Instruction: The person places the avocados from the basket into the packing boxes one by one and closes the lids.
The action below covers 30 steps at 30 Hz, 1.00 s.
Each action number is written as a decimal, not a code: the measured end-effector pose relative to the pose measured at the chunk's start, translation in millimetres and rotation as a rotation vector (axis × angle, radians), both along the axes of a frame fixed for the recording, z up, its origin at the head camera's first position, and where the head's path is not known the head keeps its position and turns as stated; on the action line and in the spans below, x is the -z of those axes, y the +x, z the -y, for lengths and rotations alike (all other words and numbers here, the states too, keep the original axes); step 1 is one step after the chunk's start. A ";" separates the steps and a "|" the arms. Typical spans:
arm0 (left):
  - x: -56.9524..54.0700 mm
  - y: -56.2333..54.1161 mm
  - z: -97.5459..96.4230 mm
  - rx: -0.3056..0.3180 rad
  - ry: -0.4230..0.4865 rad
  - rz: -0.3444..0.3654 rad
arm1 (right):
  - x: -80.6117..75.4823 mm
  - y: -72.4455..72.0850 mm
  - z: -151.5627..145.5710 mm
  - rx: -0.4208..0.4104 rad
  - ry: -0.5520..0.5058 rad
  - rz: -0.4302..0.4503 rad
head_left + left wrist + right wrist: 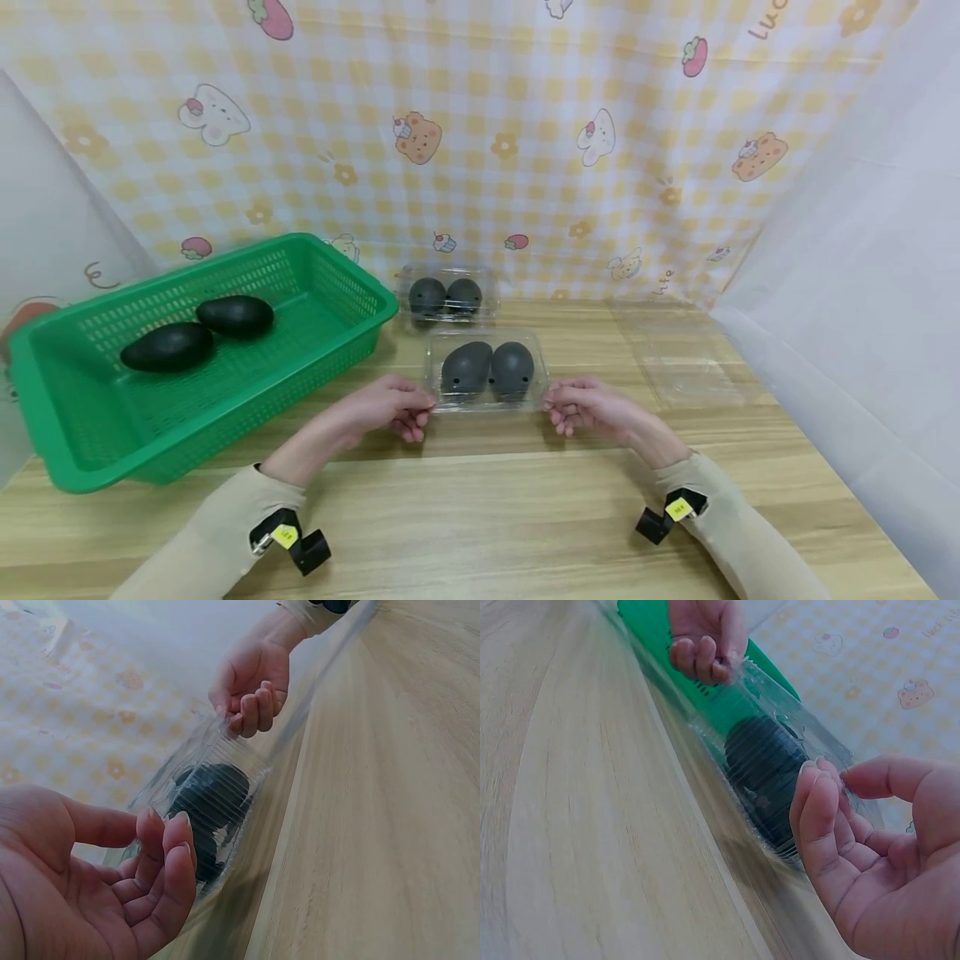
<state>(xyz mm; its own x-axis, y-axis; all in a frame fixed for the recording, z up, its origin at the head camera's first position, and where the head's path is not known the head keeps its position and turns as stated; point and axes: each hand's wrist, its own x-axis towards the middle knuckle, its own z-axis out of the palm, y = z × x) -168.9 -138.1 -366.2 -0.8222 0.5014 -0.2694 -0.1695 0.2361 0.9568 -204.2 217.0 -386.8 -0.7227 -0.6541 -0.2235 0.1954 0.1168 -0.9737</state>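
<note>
A clear plastic clamshell box [486, 408] with two dark avocados [512, 369] inside stands at the middle of the table. At its front left corner, my left hand [393, 407] pinches the plastic edge between thumb and fingers. My right hand [588, 408] pinches the front right corner the same way. Both wrist views show the ribbed side of the box [259, 784] between the hands, the avocados [763, 765] dark behind it. The lid lies over the avocados; whether its edge is fully pressed down, I cannot tell.
Behind it stands another clear box [487, 287] holding two avocados. To the left, a green basket [262, 417] holds two more avocados [235, 317]. Transparent plastic [690, 367] lies at the right rear of the wooden table [480, 525], before a checked curtain [510, 192].
</note>
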 end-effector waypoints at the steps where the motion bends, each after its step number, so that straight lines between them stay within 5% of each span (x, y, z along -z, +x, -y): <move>1: -0.1 -0.3 -1.6 -0.004 0.001 0.002 | 0.3 0.3 -1.3 0.008 0.000 0.002; 30: -0.1 -18.3 -51.1 -0.005 -0.014 0.027 | 1.6 6.9 -44.7 0.087 -0.041 0.009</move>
<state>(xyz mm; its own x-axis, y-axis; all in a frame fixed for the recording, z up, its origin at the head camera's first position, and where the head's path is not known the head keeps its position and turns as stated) -187.2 -87.0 -366.1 -0.8172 0.4933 -0.2980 -0.1960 0.2484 0.9486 -197.4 261.7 -388.3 -0.7750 -0.5981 -0.2042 0.2116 0.0589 -0.9756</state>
